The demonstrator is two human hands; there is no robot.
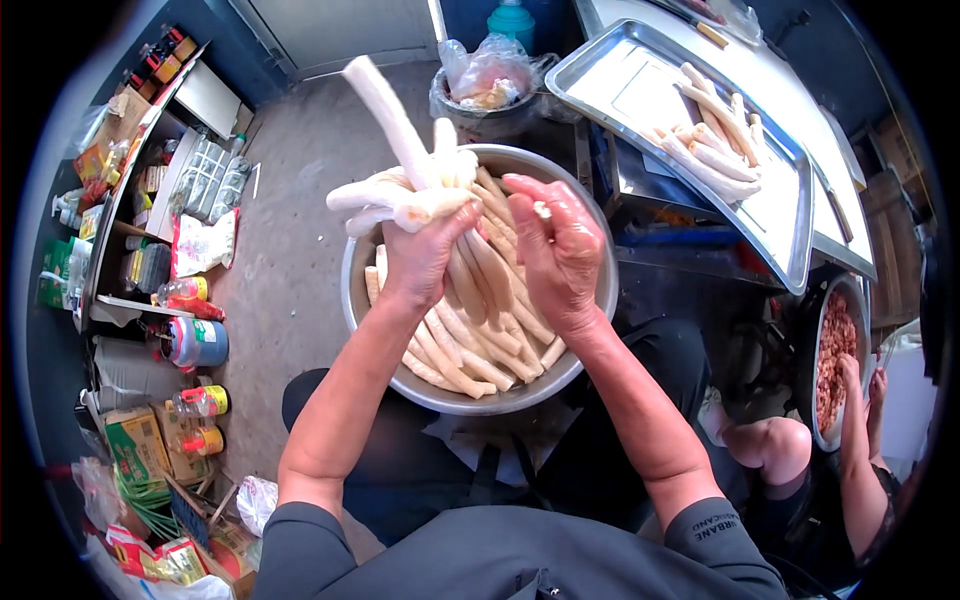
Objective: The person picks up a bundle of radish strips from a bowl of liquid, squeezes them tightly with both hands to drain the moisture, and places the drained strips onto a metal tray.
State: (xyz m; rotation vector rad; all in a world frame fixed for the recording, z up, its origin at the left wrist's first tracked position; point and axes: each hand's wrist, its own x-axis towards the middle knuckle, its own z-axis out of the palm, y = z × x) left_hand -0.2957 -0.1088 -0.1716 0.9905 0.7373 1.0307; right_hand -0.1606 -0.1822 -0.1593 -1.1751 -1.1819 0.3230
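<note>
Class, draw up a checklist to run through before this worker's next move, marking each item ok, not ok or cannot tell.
1. Left hand closed on the bundle of pale lengths: ok.
2. Bundle held above the metal basin: ok.
3. Right hand empty: cannot tell; a small pale bit shows at its thumb.
4. Metal tray cleared: not ok; several pale pieces lie on it.
5. Co-worker's hands away from the basin: ok; they are by the reddish chunks.
</note>
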